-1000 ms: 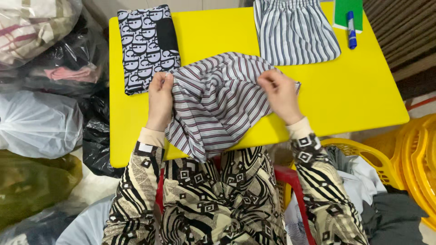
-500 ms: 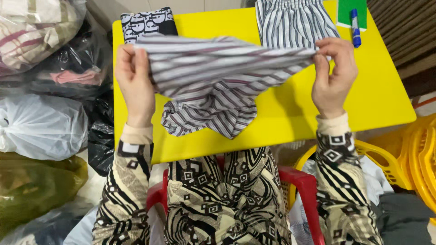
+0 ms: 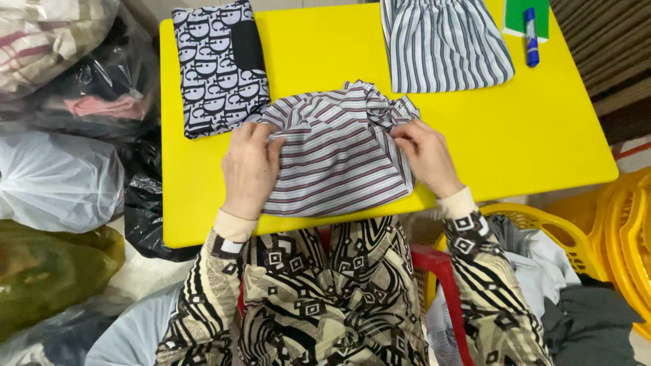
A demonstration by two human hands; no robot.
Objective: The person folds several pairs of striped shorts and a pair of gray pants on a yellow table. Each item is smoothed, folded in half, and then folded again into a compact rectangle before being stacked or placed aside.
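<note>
One camera only, worn on the person's head, looking almost straight down and close over the yellow table (image 3: 542,135) (its whole top nearly fits the frame). The person's lap fills the bottom edge, plastic bags (image 3: 61,183) the left, yellow baskets (image 3: 627,230) the right.

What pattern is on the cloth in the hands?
Thin dark red and grey stripes on the white cloth, seen in the head view.

Black-and-white patterned cloth (image 3: 218,68), folded striped cloth (image 3: 444,44), blue marker (image 3: 531,35), yellow baskets (image 3: 627,237)
</note>
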